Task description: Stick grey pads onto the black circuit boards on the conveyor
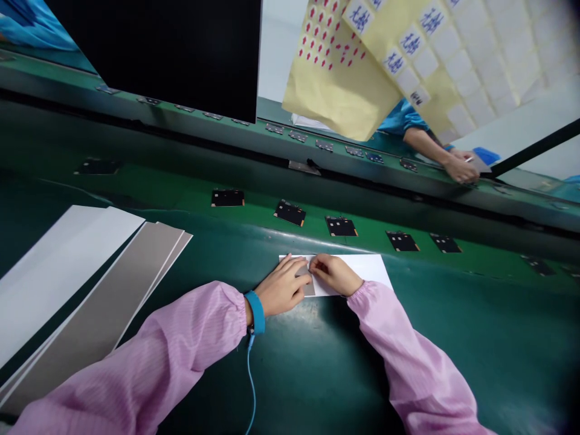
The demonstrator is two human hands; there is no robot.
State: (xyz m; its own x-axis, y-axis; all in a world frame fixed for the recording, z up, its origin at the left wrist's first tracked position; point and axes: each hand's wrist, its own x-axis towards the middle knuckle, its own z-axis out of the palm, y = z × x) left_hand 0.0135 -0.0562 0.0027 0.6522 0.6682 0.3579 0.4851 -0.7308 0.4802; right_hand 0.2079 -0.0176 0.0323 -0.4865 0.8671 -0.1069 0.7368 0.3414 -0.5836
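Observation:
A white sheet (367,269) lies flat on the green bench (317,362) in front of me. A small grey patch (307,279) sits at its left end. My left hand (281,289) rests on that end, its fingers bent and pressing on the patch. My right hand (333,275) is just to the right, fingertips pinched at the patch's upper right corner. Both arms wear pink sleeves. A blue wrist strap (256,312) with a coiled cord circles my left wrist.
Long grey and white strips (90,302) lie at the left. Several small black boards (341,226) sit in a row on the green conveyor. A large black panel (172,48) stands behind. Yellow label sheets (362,66) hang above. Another person's hand (460,166) works at the far right.

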